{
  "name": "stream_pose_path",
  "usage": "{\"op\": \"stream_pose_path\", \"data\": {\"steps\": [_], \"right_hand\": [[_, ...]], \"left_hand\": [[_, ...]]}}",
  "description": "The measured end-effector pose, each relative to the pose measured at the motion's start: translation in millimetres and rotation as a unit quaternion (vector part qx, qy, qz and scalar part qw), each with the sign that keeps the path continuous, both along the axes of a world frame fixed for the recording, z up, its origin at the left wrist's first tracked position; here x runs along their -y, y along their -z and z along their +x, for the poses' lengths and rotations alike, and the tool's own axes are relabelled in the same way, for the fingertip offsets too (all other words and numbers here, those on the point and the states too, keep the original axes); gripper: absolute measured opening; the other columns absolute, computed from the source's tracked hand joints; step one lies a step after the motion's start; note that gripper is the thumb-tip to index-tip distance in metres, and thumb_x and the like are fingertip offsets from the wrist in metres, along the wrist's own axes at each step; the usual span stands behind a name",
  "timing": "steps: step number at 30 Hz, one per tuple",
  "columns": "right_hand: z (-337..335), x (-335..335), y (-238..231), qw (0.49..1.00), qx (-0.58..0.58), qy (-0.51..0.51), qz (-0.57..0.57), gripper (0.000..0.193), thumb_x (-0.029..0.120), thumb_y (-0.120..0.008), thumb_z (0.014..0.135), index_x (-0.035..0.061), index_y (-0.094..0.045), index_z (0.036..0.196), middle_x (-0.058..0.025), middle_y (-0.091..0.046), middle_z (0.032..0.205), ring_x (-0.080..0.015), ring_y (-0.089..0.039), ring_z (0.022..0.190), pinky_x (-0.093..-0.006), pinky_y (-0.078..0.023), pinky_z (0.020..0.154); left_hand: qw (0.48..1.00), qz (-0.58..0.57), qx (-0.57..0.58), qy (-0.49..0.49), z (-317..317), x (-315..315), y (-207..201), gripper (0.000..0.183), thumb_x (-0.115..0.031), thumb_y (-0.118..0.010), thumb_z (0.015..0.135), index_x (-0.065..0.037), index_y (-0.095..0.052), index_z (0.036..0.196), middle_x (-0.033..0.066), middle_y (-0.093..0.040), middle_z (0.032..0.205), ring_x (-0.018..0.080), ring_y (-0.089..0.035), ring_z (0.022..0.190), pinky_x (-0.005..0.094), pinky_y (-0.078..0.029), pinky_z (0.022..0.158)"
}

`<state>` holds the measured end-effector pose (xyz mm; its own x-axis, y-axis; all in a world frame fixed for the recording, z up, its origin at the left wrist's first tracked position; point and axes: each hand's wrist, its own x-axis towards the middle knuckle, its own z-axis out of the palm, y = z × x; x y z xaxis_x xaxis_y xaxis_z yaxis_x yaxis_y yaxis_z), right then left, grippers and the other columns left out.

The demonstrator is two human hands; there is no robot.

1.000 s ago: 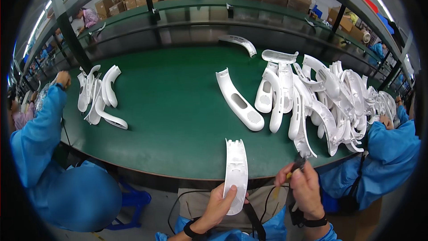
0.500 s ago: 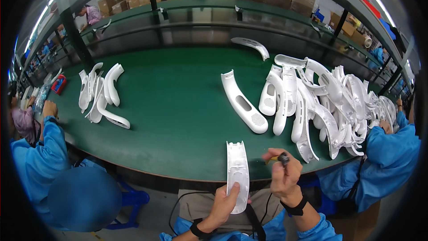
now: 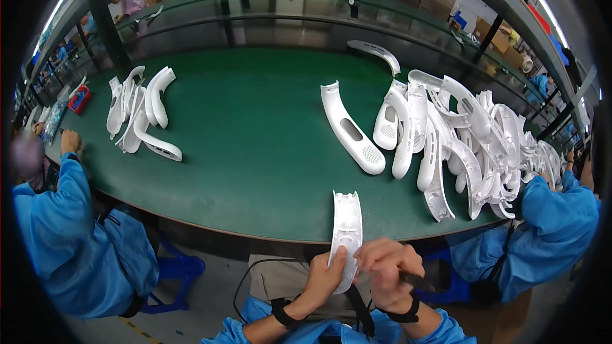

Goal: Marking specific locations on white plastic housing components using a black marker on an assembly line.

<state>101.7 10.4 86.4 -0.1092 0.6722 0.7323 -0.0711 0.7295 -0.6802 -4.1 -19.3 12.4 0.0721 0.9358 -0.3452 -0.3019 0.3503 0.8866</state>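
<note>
In my left hand (image 3: pixel 324 279) is a curved white plastic shell (image 3: pixel 347 220), its hollow, ribbed inner side turned up. My thumb presses on its lower part, and its upper end reaches over the table's front edge. Against the shell's right edge, my right hand (image 3: pixel 390 272) is closed round a small hand tool with a dark handle (image 3: pixel 417 280). The handle is blurred, and the fingers hide the tool's working end. Beyond the hands, a single white shell (image 3: pixel 352 132) lies outer side up, with an oval opening and a patch of small holes.
On the right of the green table (image 3: pixel 242 153) is a large heap of white shells (image 3: pixel 475 146); a smaller group (image 3: pixel 137 114) lies left. One shell (image 3: pixel 376 51) rests at the back. Blue-sleeved co-workers sit left (image 3: pixel 70 242) and right (image 3: pixel 554 216). A red bin (image 3: pixel 79 99) stands far left.
My right hand has moved left and down from beside the shell to its right edge, with the tool. The view has shifted slightly, and the co-worker on the left has leaned back.
</note>
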Motion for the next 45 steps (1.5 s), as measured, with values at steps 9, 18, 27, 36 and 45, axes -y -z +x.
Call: {"op": "stream_pose_path", "data": {"steps": [9,18,27,36,45], "right_hand": [[-22,0,15,0.994,0.02,0.079,-0.07,0.033,0.02,-0.042,0.093,0.0012,-0.042,0.066,-0.0096,-0.048,0.061,-0.0201,-0.05,0.056,-0.0348,-0.048,0.055],[-33,-6,31,0.99,-0.062,0.088,-0.093,0.034,0.019,-0.043,0.092,0.003,-0.039,0.063,-0.0085,-0.046,0.059,-0.0189,-0.049,0.054,-0.0306,-0.045,0.052],[-38,-13,24,0.988,-0.003,0.11,-0.111,0.034,0.019,-0.041,0.096,0.0025,-0.038,0.067,-0.0078,-0.044,0.058,-0.0175,-0.047,0.053,-0.0303,-0.043,0.051],[-56,-34,-5,0.942,-0.039,0.142,-0.303,0.03,0.016,-0.045,0.097,0.0023,-0.038,0.07,-0.0042,-0.042,0.056,-0.0115,-0.044,0.05,-0.0262,-0.041,0.049],[-56,-40,-2,0.94,-0.008,0.166,-0.297,0.029,0.016,-0.046,0.097,0.0025,-0.04,0.072,-0.003,-0.042,0.057,-0.0106,-0.044,0.051,-0.0258,-0.04,0.049]], "left_hand": [[0.998,0.051,-0.027,0.001,0,2,10,0.048,-0.038,-0.044,0.097,0.003,-0.061,0.081,0.006,-0.058,0.059,0.009,-0.056,0.055,0.0264,-0.044,0.049],[0.995,0.067,-0.079,-0.01,1,0,14,0.047,-0.035,-0.045,0.096,0.004,-0.058,0.076,0.0127,-0.052,0.054,0.009,-0.045,0.056,0.0339,-0.041,0.05],[0.994,0.07,-0.088,0.011,-3,-1,8,0.045,-0.03,-0.043,0.097,0.005,-0.057,0.072,0.0154,-0.055,0.055,0.0177,-0.051,0.047,0.0343,-0.043,0.049],[0.996,0.044,-0.073,0.003,-5,-1,-3,0.047,-0.031,-0.042,0.097,0.005,-0.059,0.071,0.0107,-0.058,0.053,0.0154,-0.06,0.048,0.0293,-0.045,0.045],[0.994,0.048,-0.094,-0.015,-1,-1,2,0.05,-0.035,-0.044,0.096,0.005,-0.059,0.071,0.0097,-0.059,0.054,0.0161,-0.062,0.049,0.0288,-0.046,0.045]]}}
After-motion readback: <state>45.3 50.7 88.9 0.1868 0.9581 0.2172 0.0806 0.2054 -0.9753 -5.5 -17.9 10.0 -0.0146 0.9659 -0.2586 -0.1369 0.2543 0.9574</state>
